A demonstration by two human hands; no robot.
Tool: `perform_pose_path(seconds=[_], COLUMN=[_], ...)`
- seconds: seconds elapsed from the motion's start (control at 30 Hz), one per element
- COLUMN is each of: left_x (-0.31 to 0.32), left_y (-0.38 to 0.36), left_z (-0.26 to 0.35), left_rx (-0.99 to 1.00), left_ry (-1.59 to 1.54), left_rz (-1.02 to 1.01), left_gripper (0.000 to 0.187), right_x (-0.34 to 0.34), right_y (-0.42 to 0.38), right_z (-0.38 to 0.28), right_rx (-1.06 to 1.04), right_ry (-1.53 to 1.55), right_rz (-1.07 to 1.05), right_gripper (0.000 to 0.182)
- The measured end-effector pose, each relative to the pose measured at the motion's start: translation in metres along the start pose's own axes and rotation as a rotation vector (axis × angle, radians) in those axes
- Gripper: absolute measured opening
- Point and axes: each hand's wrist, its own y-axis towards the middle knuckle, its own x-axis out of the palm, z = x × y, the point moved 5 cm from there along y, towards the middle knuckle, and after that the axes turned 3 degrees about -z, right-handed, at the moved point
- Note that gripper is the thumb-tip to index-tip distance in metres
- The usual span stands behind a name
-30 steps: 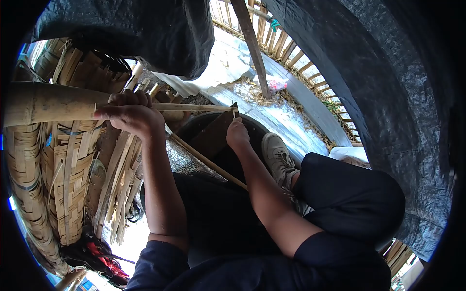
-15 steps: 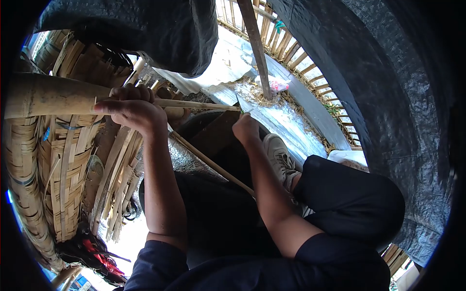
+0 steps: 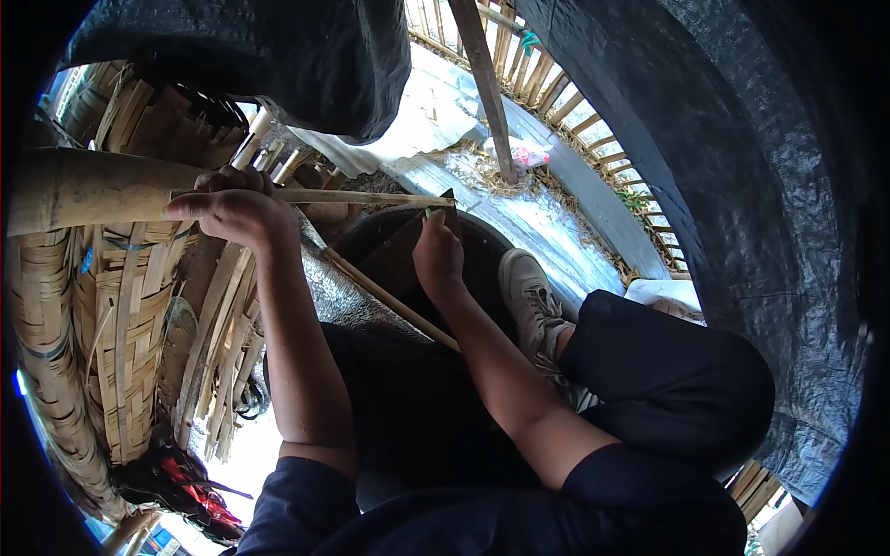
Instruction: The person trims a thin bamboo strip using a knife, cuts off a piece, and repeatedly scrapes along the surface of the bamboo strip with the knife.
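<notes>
My left hand (image 3: pixel 232 206) is closed around a pale split-bamboo strip (image 3: pixel 371 198), just at the end of a thick bamboo pole (image 3: pixel 111 188). The strip runs level to the right, above a dark round tub (image 3: pixel 482 241). Below its far end, my right hand (image 3: pixel 438 252) makes a fist with the thumb up. A small green spot shows at the thumb; whatever the fist holds is hidden. Beside this hand, a brown flat board-like piece (image 3: pixel 394 262) slants over the tub. Another thin bamboo stick (image 3: pixel 394 310) slopes down behind my right forearm.
Woven bamboo baskets (image 3: pixel 130 343) and bamboo slats (image 3: pixel 218 352) stand at left. Black plastic sheeting (image 3: pixel 732 185) hangs at right and above. A wooden post (image 3: pixel 487 93) rises beyond the tub near metal sheets (image 3: pixel 547 222). My shoe (image 3: pixel 531 296) is beside the tub.
My right hand has moved left and slightly down, away from the strip's far end. My left hand has shifted a little left, still gripping the strip.
</notes>
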Motion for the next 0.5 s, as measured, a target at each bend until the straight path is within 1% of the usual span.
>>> perform_pose_path(seconds=[0.03,0.07,0.1,0.13,0.2,0.23,0.27,0.3,0.33,0.37,0.43,0.47,0.5], left_x=[0.0,0.0,0.001,0.004,0.002,0.002,0.003,0.004,0.003,0.002,0.001,-0.001,-0.002], left_y=[0.001,0.002,0.002,0.003,0.002,0.001,0.001,0.001,0.005,0.004,-0.002,0.004,0.004], left_z=[0.001,-0.001,-0.002,-0.003,-0.002,-0.002,0.0,0.001,-0.001,-0.002,0.002,-0.005,-0.004], left_rx=[-0.002,-0.013,-0.025,-0.027,-0.002,-0.008,0.012,0.036,0.023,0.027,0.003,-0.011,-0.014], left_ry=[-0.003,-0.015,-0.03,-0.046,-0.029,-0.039,-0.051,-0.067,-0.102,-0.117,-0.072,-0.135,-0.14], left_rz=[-0.002,-0.011,-0.02,-0.021,-0.052,-0.049,-0.043,-0.037,-0.042,-0.042,-0.048,-0.059,-0.055], left_gripper=[0.065,0.065,0.065,0.065,0.064,0.064,0.064,0.064,0.065,0.065,0.063,0.064,0.064], right_x=[0.006,0.016,0.011,0.004,-0.01,0.001,0.02,0.018,0.012,0.01,0.012,0.014,0.006], right_y=[-0.002,-0.001,-0.002,0.003,0.003,0.003,0.005,0.005,0.005,0.007,0.011,0.008,0.004], right_z=[0.01,0.03,0.036,0.034,0.022,0.033,0.045,0.042,0.052,0.048,0.032,0.03,0.014], right_rx=[0.002,0.109,0.216,0.213,0.104,0.102,0.103,0.1,0.288,0.281,0.133,0.134,0.056], right_ry=[-0.001,-0.044,-0.088,-0.094,-0.05,-0.06,-0.081,-0.102,-0.105,-0.106,-0.175,-0.181,-0.12], right_rz=[0.003,-0.068,-0.136,-0.121,-0.066,-0.059,-0.103,-0.145,-0.159,-0.145,-0.175,-0.177,-0.178], right_gripper=[0.019,0.019,0.019,0.019,0.017,0.017,0.017,0.016,0.016,0.016,0.016,0.016,0.017])
